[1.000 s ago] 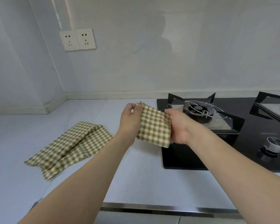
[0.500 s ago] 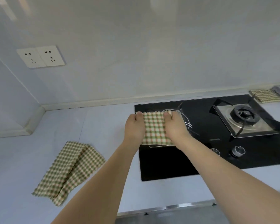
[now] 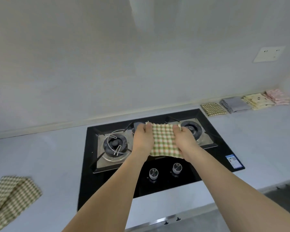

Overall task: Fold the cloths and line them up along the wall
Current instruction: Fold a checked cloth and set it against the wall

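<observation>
Though a blue sticker sits on the hob at 4 o'clock, its print is illegible. Left hand and right hand each pinch a top corner of the folded checked cloth, held above the hob. Four folded cloths line the wall at 2 o'clock; another checked cloth lies on the counter at 8 o'clock

Pale grey glossy wall in front of me, white rectangular socket plate upper right. Light grey countertop below, black glass two-burner gas hob set in it, two round metal knobs at front.
</observation>
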A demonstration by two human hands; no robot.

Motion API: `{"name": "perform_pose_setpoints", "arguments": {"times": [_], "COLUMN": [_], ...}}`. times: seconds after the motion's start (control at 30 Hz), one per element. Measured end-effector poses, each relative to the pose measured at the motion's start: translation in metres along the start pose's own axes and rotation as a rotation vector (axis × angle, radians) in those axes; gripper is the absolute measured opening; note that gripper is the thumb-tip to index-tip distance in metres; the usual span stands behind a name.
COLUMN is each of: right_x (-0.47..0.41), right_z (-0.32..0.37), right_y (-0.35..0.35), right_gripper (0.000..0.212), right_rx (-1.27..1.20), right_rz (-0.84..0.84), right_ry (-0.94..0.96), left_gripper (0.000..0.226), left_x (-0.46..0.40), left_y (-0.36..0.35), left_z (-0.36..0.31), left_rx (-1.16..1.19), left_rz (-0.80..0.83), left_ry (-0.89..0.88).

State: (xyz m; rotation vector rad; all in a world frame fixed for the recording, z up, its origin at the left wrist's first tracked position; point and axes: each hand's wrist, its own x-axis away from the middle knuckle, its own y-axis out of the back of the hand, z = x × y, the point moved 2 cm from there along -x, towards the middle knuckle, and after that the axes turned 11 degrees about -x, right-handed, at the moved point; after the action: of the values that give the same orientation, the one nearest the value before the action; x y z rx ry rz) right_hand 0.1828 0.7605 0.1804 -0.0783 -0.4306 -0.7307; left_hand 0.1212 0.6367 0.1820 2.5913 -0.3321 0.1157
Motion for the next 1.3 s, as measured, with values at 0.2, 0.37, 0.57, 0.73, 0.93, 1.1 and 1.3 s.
{"name": "perform_pose_setpoints", "arguments": {"times": [0.2,0.37,0.57,0.73,0.93,1.1,1.3], "right_x": [-0.037,-0.082,-0.164,-0.269,-0.386,-0.462,-0.482], "right_z": [0.010,0.013,0.038,0.056,0.065,0.047,0.026], "right_y": [0.092,0.144,0.215,0.266,0.296,0.301,0.314], "right_gripper": [0.029,0.019,0.019,0.016,0.036,0.043,0.028], "right_rx": [-0.186,-0.270,-0.191,-0.132,-0.013,0.132,0.367], "right_rz": [0.083,0.077,0.003,-0.001,0.042,0.044,0.083], "right_ry": [-0.373,-0.356,-0.221,-0.144,-0.105,-0.078,0.014], "left_gripper": [0.028,0.030,0.023,0.018,0.011,0.010,0.010], "left_x": [-0.010,-0.046,-0.084,-0.142,-0.225,-0.279,-0.287], "left_y": [-0.081,-0.147,-0.242,-0.319,-0.404,-0.458,-0.471], "left_z": [-0.042,-0.069,-0.105,-0.141,-0.161,-0.146,-0.135], "left_rx": [0.018,0.005,0.096,0.079,0.033,0.044,-0.201], "left_rz": [0.035,0.087,0.218,0.193,0.106,0.119,0.129], "left_ry": [0.037,0.040,0.191,0.202,0.243,0.328,0.331]}}
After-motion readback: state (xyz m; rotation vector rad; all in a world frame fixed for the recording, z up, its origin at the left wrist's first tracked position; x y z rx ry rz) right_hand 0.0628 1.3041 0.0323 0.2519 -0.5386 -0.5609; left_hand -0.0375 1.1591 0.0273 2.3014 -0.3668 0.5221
